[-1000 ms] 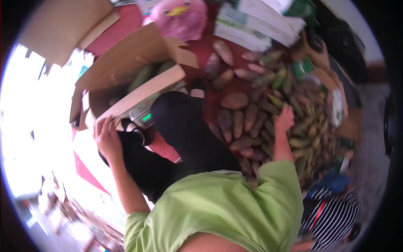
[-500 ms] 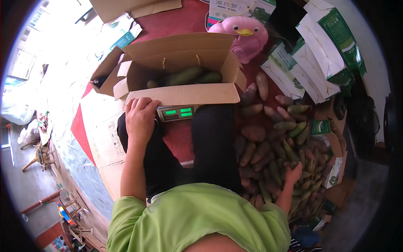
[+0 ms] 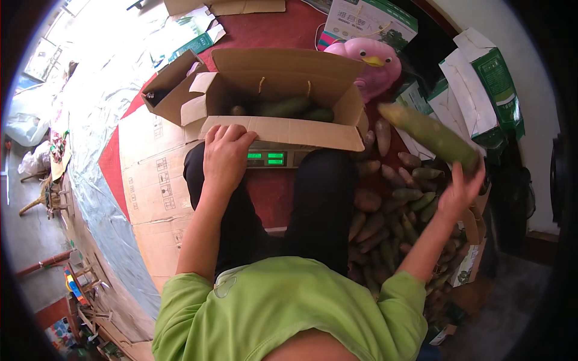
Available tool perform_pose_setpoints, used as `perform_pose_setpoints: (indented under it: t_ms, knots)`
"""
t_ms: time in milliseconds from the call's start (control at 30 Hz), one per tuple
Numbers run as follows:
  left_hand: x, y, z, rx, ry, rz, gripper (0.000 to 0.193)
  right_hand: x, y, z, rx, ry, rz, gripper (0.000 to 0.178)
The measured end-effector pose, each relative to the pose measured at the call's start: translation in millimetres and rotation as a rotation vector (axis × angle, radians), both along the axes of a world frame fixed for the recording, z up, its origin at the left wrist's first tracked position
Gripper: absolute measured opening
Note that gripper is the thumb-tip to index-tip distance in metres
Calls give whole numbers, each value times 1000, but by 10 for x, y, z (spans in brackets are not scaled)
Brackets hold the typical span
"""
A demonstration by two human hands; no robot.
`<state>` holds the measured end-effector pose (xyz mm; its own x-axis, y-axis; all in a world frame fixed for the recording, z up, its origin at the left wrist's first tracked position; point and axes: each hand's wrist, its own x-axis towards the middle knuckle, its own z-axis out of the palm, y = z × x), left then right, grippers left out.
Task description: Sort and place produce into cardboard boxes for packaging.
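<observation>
My right hand is raised over the heap at the right, its fingers closed round one end of a long green radish. The radish tilts up and away to the left. My left hand grips the front flap of an open cardboard box, fingers over its edge. Several green radishes lie inside; the flap hides their lower parts. Beneath the box, a scale with a lit green display shows between my knees. Beside my right leg spreads a heap of radishes.
Behind the box stands a pink bird-shaped plastic thing. Folded white-and-green cartons lean at the right, and a printed carton sits at the back. Flattened cardboard covers the red floor at the left. A smaller open box adjoins the main one.
My right hand has risen from the heap with a long green radish in it. My left hand stays on the box flap. The whole view has shifted slightly.
</observation>
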<state>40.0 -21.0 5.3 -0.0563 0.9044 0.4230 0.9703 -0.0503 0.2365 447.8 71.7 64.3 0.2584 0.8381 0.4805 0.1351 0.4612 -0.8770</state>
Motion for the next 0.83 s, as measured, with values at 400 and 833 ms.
perform_pose_setpoints:
  t_ms: [400, 833]
  knots:
    - [-1, 28, -35, 15, -4, 17, 16, -1114, 681, -1063, -385, -140, 240, 37]
    - [-4, 44, -48, 44, -67, 23, 17, 212, -421, -3301, -1109, -368, 70, 34]
